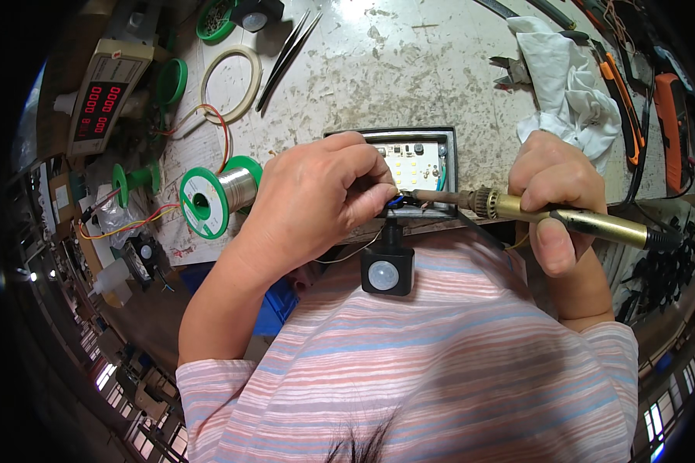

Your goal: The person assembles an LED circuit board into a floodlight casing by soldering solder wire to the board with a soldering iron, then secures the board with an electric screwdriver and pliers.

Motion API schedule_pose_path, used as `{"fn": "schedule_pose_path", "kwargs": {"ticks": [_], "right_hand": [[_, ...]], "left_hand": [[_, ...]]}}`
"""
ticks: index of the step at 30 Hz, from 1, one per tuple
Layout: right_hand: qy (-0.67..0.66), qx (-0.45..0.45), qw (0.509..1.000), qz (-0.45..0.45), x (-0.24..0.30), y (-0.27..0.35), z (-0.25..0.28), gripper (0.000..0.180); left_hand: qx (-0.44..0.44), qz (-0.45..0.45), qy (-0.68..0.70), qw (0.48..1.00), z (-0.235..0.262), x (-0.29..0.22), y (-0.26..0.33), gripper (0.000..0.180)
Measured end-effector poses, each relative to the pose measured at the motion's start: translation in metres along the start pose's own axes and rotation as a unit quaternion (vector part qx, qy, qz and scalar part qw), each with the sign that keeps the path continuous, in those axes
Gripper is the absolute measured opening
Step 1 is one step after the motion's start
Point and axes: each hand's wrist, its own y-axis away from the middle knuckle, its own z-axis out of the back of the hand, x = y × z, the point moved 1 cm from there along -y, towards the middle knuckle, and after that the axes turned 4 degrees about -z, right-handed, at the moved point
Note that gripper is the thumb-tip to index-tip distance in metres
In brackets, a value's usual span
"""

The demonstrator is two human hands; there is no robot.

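My right hand grips a soldering iron with a gold handle, its tip pointing left at the near edge of a small black lamp housing. Inside the housing lies a white circuit board with yellow LEDs. Fingers pinched together, my left hand is at the housing's near left part, by a blue wire; what lies between the fingertips is too small to make out. A black motion sensor with a white dome hangs from the housing's near side, over the table edge.
A spool of solder wire stands left of my left hand. Farther off lie a tape roll, black tweezers and a meter with red digits. To the right are a white cloth, cutters and an orange utility knife.
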Motion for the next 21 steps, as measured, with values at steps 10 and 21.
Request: {"fn": "schedule_pose_path", "kwargs": {"ticks": [10, 21], "right_hand": [[-0.055, -0.053, 0.997, -0.002, -0.0017, 0.0038, 0.0073, 0.031], [-0.047, -0.071, 0.996, 0.012, -0.0044, 0.0083, 0.0094, 0.032]], "left_hand": [[-0.006, 0.0, 0.007, 1.0, -0.0007, 0.0001, 0.0001, 0.015], [-0.026, -0.004, 0.005, 1.0, -0.0017, -0.0023, 0.0047, 0.013]]}}
